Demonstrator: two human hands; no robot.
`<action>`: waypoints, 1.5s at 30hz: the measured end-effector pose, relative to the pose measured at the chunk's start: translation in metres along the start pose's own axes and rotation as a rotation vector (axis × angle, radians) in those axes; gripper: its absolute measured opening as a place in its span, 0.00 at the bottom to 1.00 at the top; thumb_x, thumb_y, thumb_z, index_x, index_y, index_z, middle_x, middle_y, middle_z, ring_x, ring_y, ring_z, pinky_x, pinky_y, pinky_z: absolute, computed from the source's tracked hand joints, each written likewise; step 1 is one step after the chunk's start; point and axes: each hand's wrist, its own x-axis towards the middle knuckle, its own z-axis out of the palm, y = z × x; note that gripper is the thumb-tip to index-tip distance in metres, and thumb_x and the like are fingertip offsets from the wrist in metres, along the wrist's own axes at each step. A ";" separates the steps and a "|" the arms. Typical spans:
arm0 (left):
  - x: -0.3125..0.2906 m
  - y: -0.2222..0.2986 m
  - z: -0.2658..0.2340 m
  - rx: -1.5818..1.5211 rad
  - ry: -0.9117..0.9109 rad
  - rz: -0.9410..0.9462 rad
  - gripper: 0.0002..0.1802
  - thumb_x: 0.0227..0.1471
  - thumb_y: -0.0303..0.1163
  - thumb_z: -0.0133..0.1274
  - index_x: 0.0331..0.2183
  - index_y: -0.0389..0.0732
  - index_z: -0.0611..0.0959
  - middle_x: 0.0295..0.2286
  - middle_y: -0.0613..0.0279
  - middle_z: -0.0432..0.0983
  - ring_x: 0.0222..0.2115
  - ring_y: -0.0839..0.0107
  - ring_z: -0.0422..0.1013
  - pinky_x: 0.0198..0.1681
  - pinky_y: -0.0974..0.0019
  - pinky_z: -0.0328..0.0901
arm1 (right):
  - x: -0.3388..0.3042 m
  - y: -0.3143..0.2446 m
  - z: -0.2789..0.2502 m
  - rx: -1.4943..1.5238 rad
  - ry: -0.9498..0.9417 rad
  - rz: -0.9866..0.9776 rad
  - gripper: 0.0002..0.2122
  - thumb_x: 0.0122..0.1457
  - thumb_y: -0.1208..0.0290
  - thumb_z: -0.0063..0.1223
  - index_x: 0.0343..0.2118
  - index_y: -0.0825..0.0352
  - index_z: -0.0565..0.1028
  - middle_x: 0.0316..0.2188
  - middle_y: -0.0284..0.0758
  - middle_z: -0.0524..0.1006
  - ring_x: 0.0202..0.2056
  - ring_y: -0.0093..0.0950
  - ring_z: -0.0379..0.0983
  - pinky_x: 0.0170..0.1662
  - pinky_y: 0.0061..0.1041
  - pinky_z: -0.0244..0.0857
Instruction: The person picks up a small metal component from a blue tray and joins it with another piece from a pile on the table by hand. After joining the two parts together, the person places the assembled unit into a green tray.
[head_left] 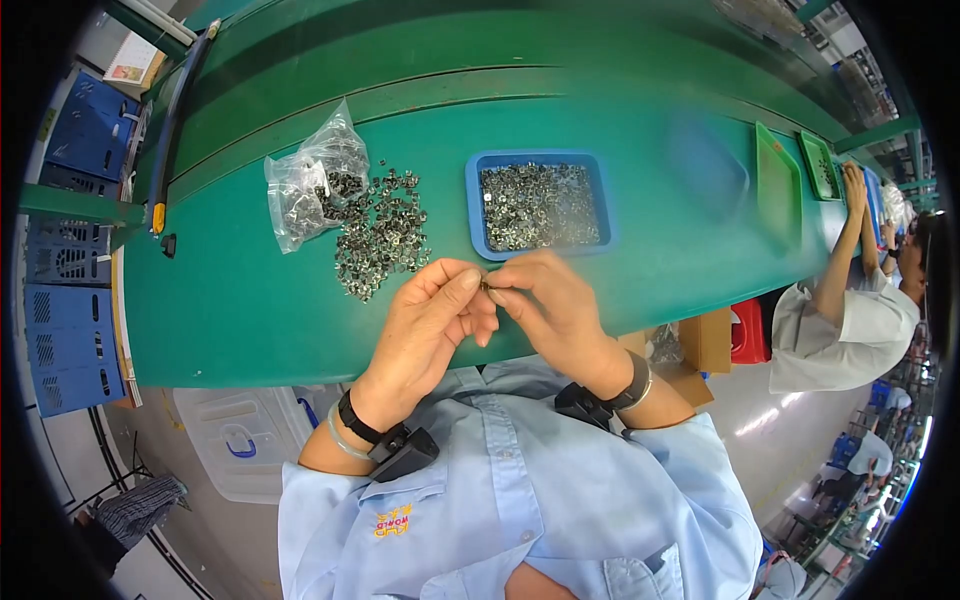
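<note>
My left hand (425, 325) and my right hand (562, 312) meet at the table's near edge, fingertip to fingertip. A small dark metal part (486, 286) is pinched between them, mostly covered by the fingers; its exact shape is hidden. Beyond my left hand a loose heap of small shiny metal parts (385, 240) spreads over the table. Next to that heap lies a clear plastic bag (295, 215) with more of the same parts at its mouth. Just past my right hand stands a blue tray (475, 205) holding many similar parts.
The green table (220, 320) has a raised ledge (400, 108) along its back. Green trays (775, 190) stand at the far right, near a co-worker (850, 330). Blue crates (70, 340) line the left side. A clear lidded box (240, 440) and an open cardboard box (705, 345) sit below.
</note>
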 end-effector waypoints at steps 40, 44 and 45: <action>0.027 -0.004 0.017 -0.119 -0.125 -0.092 0.10 0.58 0.32 0.47 0.40 0.37 0.74 0.25 0.59 0.74 0.24 0.71 0.71 0.25 0.70 0.65 | 0.009 0.011 -0.025 0.059 0.103 0.034 0.07 0.51 0.79 0.57 0.33 0.65 0.75 0.31 0.35 0.75 0.33 0.31 0.71 0.35 0.27 0.66; 0.024 -0.003 0.015 -0.082 -0.120 -0.074 0.11 0.59 0.33 0.47 0.39 0.37 0.74 0.24 0.59 0.73 0.23 0.72 0.70 0.25 0.71 0.65 | 0.012 0.006 -0.025 0.073 0.108 0.031 0.07 0.51 0.79 0.57 0.34 0.65 0.75 0.32 0.35 0.74 0.34 0.31 0.70 0.36 0.27 0.66; 0.024 -0.003 0.014 -0.069 -0.115 -0.062 0.11 0.59 0.34 0.47 0.39 0.37 0.74 0.24 0.60 0.73 0.23 0.72 0.70 0.25 0.71 0.64 | 0.012 0.005 -0.024 0.080 0.105 0.031 0.07 0.51 0.79 0.57 0.34 0.65 0.75 0.32 0.35 0.73 0.34 0.30 0.70 0.36 0.26 0.66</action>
